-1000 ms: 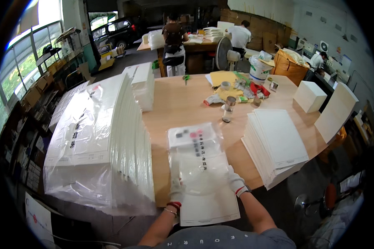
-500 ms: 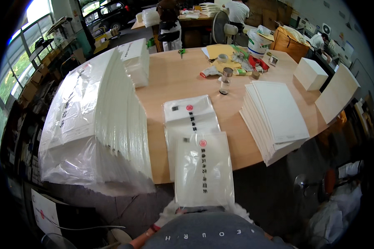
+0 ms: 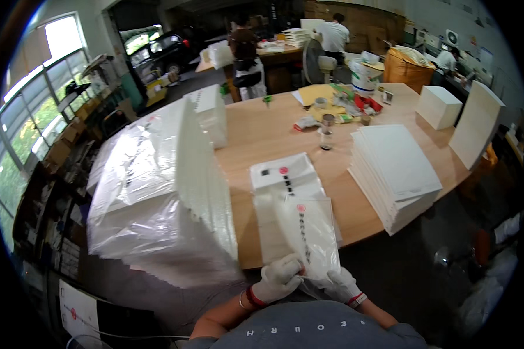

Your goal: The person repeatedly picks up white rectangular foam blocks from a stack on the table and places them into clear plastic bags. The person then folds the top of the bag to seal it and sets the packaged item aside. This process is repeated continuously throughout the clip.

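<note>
My gloved left hand [image 3: 279,278] and right hand [image 3: 339,285] pinched the crinkly clear plastic bag's [image 3: 306,239] near edge.

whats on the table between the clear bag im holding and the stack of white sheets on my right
Nothing: in the head view, only bare wooden table lies between the clear bag and the stack of white sheets.

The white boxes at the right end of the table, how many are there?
2. A small white box stands at the far right corner of the table; a taller white box stands just right of it, at the edge. Others may be hidden.
</note>
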### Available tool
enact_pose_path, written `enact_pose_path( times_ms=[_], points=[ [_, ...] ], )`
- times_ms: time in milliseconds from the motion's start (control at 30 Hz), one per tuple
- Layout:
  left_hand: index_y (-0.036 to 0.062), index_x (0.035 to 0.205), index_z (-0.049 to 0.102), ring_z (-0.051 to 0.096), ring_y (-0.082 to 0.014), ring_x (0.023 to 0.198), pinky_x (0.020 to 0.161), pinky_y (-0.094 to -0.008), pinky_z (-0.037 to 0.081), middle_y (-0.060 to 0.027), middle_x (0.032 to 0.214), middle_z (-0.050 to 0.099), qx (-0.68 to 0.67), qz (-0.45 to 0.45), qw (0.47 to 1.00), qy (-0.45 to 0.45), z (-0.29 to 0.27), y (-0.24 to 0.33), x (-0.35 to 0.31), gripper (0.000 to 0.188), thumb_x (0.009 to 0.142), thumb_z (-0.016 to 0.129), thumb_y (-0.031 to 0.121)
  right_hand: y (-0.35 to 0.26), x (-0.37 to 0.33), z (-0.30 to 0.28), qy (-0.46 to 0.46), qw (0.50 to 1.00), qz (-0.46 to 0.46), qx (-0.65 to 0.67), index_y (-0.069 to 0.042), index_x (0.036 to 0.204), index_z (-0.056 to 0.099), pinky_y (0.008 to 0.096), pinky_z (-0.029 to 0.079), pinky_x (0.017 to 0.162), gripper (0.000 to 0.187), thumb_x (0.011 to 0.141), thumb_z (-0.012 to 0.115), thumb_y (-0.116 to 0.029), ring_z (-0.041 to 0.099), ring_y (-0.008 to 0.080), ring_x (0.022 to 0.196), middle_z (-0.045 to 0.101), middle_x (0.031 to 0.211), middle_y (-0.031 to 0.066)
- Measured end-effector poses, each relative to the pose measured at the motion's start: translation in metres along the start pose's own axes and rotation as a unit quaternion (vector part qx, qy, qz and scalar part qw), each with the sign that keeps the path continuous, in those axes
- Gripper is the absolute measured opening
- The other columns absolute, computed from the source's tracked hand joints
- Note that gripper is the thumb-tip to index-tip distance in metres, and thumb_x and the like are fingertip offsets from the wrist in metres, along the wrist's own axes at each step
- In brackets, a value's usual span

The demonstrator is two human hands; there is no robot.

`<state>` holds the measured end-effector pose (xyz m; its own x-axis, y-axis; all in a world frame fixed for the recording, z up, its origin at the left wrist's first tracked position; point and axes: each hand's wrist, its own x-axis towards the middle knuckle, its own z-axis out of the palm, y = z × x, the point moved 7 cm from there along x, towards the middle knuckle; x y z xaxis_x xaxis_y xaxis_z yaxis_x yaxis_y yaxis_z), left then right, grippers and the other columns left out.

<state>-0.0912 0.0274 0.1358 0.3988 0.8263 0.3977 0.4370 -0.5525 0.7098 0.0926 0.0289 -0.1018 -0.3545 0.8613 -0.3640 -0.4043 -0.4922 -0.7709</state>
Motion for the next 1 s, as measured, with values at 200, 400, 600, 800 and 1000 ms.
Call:
enact_pose_path(
  times_ms=[200, 400, 600, 800, 1000],
  points=[
    [0.0047, 0.090, 0.055, 0.055, -0.0184, 0.066, 0.058, -0.0312, 0.046, -0.0095, 0.083, 0.057, -0.007, 0.124, 0.947, 0.296, -0.167, 0.063, -0.054, 0.018, 0.086, 0.048, 0.021, -0.159, 0.033, 0.200, -0.127, 0.968, -0.145, -0.160, 0.000, 0.125, 0.044, 0.0297, 0.046, 0.082, 0.041, 0.092, 0.047, -0.025, 0.055, 0.0153, 0.095, 0.053, 0.113, 0.0086],
    [0.0053, 0.097, 0.053, 0.049, -0.0112, 0.078, 0.072, -0.0256, 0.044, -0.0030, 0.083, 0.048, -0.034, 0.146, 0.794, 0.589, -0.344, 0.032, -0.101, 0.019, 0.095, 0.040, 0.018, -0.177, 0.043, 0.380, -0.465, 0.857, -0.128, -0.179, -0.001, 0.115, 0.051, 0.0276, 0.049, 0.069, 0.032, 0.092, 0.049, -0.022, 0.057, 0.0154, 0.082, 0.056, 0.084, 0.0053],
    [0.0057, 0.121, 0.044, 0.046, -0.0181, 0.101, 0.090, -0.0336, 0.039, -0.0077, 0.109, 0.048, -0.040, 0.028, 0.785, 0.618, -0.336, -0.074, -0.222, 0.036, 0.093, 0.043, 0.028, -0.149, 0.027, 0.395, -0.449, 0.871, -0.141, -0.137, 0.000, 0.125, 0.044, 0.0247, 0.047, 0.070, 0.044, 0.092, 0.049, -0.030, 0.056, 0.0118, 0.077, 0.056, 0.086, 0.0049],
    [0.0043, 0.105, 0.056, 0.057, -0.0222, 0.089, 0.075, -0.0335, 0.046, -0.0115, 0.096, 0.060, 0.250, -0.261, 0.912, 0.193, -0.006, -0.208, -0.184, 0.024, 0.088, 0.049, 0.020, -0.001, 0.072, 0.161, -0.270, 0.919, 0.025, -0.286, -0.001, 0.126, 0.044, 0.0240, 0.047, 0.075, 0.045, 0.092, 0.051, -0.030, 0.057, 0.0137, 0.086, 0.058, 0.096, 0.0081],
    [0.0083, 0.088, 0.061, 0.058, -0.0316, 0.076, 0.072, -0.0424, 0.046, -0.0121, 0.087, 0.060, 0.199, -0.058, 0.966, 0.153, 0.110, -0.182, 0.009, 0.018, 0.077, 0.059, 0.022, 0.014, -0.003, 0.010, -0.003, 0.959, 0.183, -0.218, -0.001, 0.120, 0.047, 0.0262, 0.051, 0.067, 0.039, 0.091, 0.053, -0.026, 0.058, 0.0129, 0.078, 0.058, 0.092, 0.0066]
  ],
)
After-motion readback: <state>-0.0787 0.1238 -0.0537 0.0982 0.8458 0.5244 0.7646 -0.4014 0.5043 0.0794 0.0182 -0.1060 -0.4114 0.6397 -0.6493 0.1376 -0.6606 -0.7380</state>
